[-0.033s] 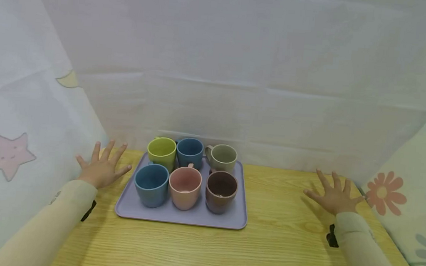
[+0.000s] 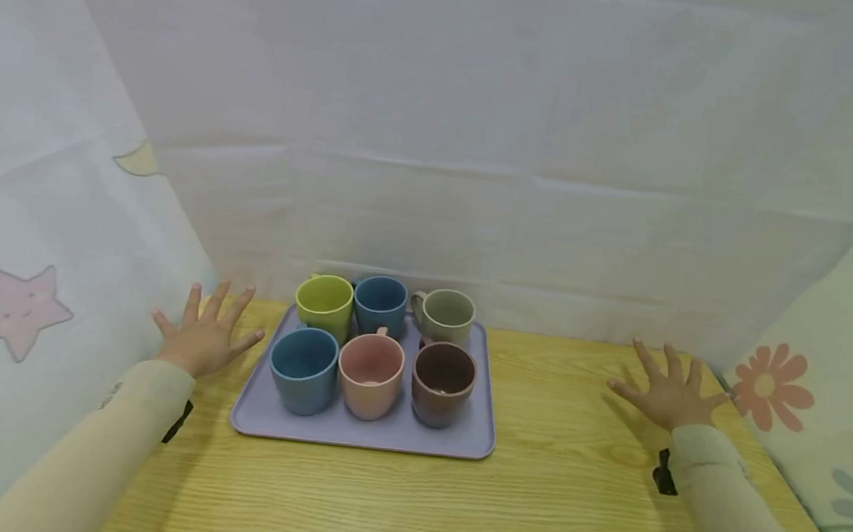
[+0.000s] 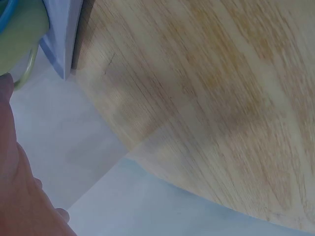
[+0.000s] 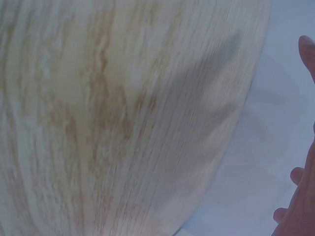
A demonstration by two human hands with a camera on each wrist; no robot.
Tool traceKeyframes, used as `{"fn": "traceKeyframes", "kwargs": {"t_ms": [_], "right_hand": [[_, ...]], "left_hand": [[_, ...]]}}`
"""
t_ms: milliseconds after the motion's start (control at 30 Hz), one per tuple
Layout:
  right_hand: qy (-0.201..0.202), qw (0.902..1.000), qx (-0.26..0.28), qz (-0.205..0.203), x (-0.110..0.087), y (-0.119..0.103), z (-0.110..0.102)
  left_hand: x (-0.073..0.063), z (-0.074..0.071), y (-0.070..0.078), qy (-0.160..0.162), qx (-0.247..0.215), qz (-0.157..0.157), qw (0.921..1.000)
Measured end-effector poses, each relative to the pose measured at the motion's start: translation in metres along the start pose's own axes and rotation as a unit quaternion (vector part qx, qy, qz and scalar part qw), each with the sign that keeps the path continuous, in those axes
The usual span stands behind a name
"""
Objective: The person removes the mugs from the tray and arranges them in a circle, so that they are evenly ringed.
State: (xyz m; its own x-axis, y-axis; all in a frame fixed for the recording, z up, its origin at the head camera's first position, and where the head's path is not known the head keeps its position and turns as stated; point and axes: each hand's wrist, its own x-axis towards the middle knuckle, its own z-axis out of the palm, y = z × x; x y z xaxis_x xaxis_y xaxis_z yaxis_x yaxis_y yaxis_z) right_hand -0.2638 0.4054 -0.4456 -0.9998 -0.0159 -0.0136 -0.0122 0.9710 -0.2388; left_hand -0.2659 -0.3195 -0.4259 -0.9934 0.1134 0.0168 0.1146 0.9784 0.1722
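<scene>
On a lavender tray (image 2: 360, 436) stand two rows of mugs, all upright. The back row holds a yellow-green mug (image 2: 325, 312), a blue mug (image 2: 380, 308) and a grey-green mug (image 2: 447, 322). In front are a second blue mug (image 2: 304, 382), a pink mug (image 2: 369, 387) and a brown mug (image 2: 441, 397). My left hand (image 2: 201, 340), fingers spread, is just left of the tray and holds nothing. Far to the right of the tray, my right hand (image 2: 668, 394) is spread over the table, also holding nothing. Each wrist view shows only part of its hand, at the edge.
The wood-grain table (image 2: 528, 508) reaches back to a pale cloth (image 2: 482, 137) hanging behind it. Printed cloths flank both sides, with a pink star (image 2: 17, 309) at left and a red flower (image 2: 773, 385) at right.
</scene>
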Motion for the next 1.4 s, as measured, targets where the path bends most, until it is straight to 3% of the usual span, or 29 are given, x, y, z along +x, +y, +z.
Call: {"fn": "traceKeyframes", "kwargs": {"t_ms": [767, 1067, 1267, 1400], "right_hand": [[0.011, 0.9999, -0.001, -0.011, -0.018, -0.023, -0.014], [0.023, 0.9984, -0.026, -0.045, -0.017, -0.03, -0.022], [0.039, 0.996, -0.022, -0.078, -0.017, -0.052, -0.019], [0.07, 0.9906, -0.012, -0.117, -0.025, -0.07, -0.012]], "left_hand": [[-0.004, -0.013, 0.005, 0.004, -0.008, 0.004, 0.9999], [0.002, -0.014, 0.007, 0.043, -0.01, 0.018, 0.9989], [0.001, -0.021, 0.01, 0.061, -0.017, 0.019, 0.9979], [-0.006, -0.028, 0.021, 0.094, -0.04, 0.02, 0.9945]]}}
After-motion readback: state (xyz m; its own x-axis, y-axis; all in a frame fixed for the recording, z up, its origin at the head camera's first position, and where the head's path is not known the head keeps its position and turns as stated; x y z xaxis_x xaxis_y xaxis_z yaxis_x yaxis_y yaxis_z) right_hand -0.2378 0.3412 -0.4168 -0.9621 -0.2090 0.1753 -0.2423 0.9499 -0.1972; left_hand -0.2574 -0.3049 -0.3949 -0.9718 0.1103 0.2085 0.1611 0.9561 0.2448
